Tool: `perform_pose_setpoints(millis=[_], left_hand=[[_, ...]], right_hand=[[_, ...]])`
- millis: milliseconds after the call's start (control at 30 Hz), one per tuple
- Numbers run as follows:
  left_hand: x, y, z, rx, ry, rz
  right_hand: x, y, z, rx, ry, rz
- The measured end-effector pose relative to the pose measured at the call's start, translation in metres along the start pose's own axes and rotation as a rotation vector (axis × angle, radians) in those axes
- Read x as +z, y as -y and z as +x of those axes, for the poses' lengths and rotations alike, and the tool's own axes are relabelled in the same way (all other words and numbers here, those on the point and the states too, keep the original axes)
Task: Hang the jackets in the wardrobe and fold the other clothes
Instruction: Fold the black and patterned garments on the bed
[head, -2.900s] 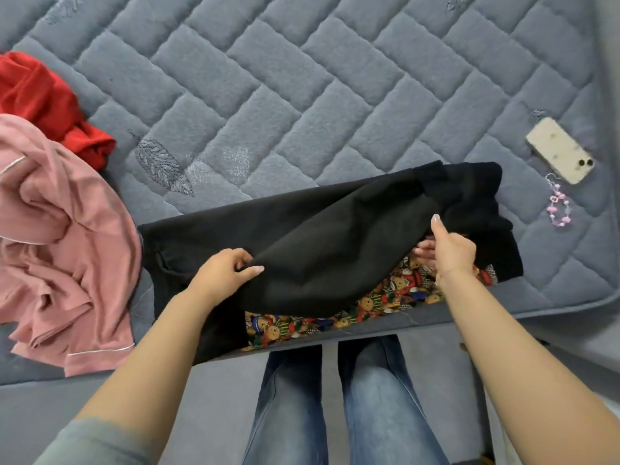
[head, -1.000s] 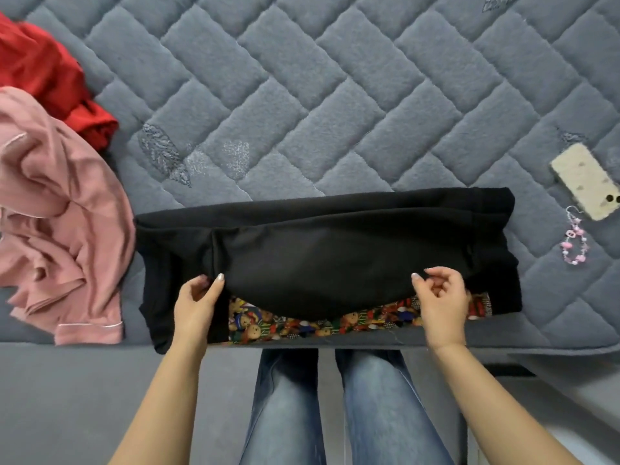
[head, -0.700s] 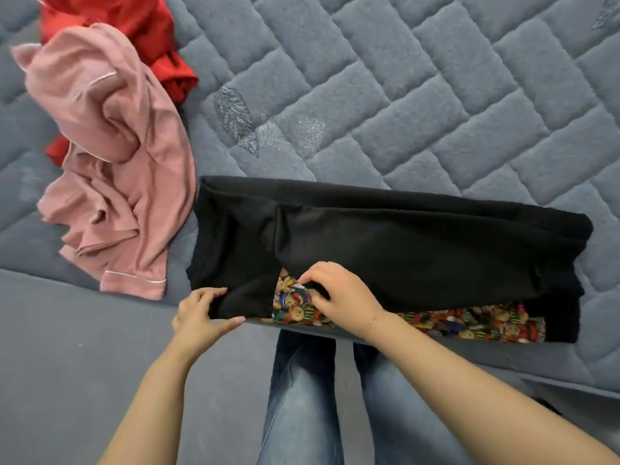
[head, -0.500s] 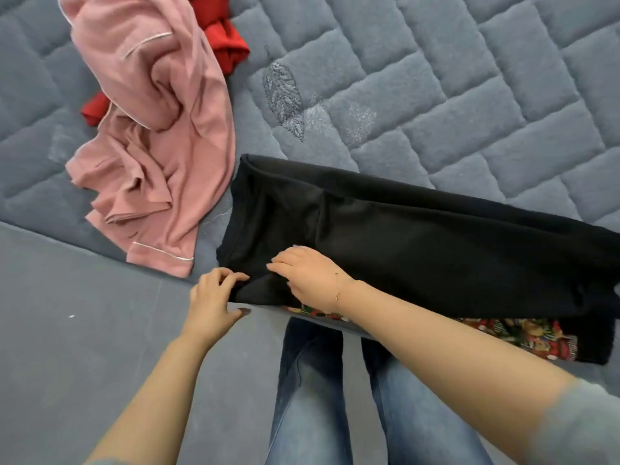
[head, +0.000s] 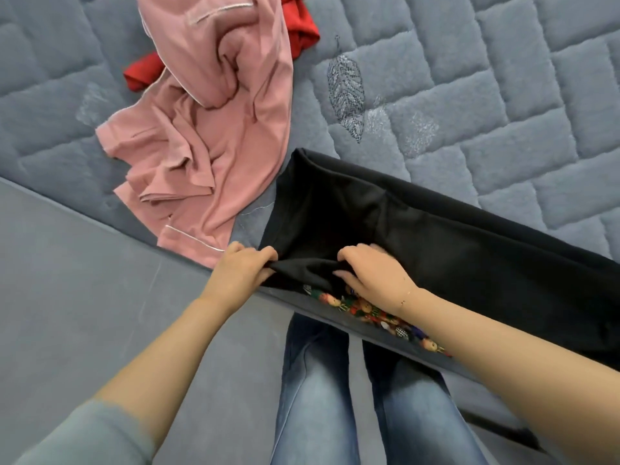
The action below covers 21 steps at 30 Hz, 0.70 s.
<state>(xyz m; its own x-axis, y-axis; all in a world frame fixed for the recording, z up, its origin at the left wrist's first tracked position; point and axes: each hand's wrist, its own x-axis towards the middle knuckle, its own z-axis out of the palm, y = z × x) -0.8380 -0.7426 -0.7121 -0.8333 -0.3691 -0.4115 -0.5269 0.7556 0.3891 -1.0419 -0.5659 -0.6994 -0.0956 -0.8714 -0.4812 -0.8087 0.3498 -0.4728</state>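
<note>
Open quilt beyond the fingers; cloth crowding the left side.

Both hands sit on the near-left corner of the black garment, the left hand pinching its edge and the right hand curled on the fabric just beside it, with only a narrow bunched fold between their fingertips. Just beyond the left fingers lies the crumpled pink garment, its hem nearly touching them, and the red garment is partly under it farther on. Beyond the right fingers, past the black fabric, the grey quilted bed cover lies bare. Under the right palm a patterned lining peeks out at the bed edge.
</note>
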Motion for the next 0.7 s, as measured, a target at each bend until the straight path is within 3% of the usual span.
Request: perform_pose_setpoints(millis=[133,267,333,400,467,500,600,700], left_hand=[[0.006,0.006,0.008,-0.183,0.116,-0.015],[0.008,-0.014,-0.004,-0.317,0.028,-0.007],[0.013,-0.022,-0.017,-0.503,-0.074,-0.061],[0.019,-0.029,-0.026,-0.801,-0.151,-0.428],[0.026,-0.04,-0.027,-1.067,-0.145,-1.019],[0.029,-0.046,-0.027,-1.114,-0.118,-1.265],[0.037,-0.058,-0.025,-1.004,-0.208,-1.603],[0.037,-0.057,-0.024,-0.875,-0.432,-1.607]], right_hand=[[0.02,0.019,0.002,0.101,-0.196,-0.018],[0.054,0.037,-0.021,-0.119,-0.321,-0.04],[0.073,0.037,-0.043,-0.121,-0.276,-0.044],[0.086,0.029,-0.063,-0.03,-0.149,-0.092],[0.091,0.018,-0.073,0.037,-0.062,-0.167],[0.092,0.012,-0.075,0.047,-0.037,-0.199],[0.096,0.005,-0.074,0.035,-0.014,-0.235],[0.1,0.002,-0.075,0.058,-0.008,-0.211]])
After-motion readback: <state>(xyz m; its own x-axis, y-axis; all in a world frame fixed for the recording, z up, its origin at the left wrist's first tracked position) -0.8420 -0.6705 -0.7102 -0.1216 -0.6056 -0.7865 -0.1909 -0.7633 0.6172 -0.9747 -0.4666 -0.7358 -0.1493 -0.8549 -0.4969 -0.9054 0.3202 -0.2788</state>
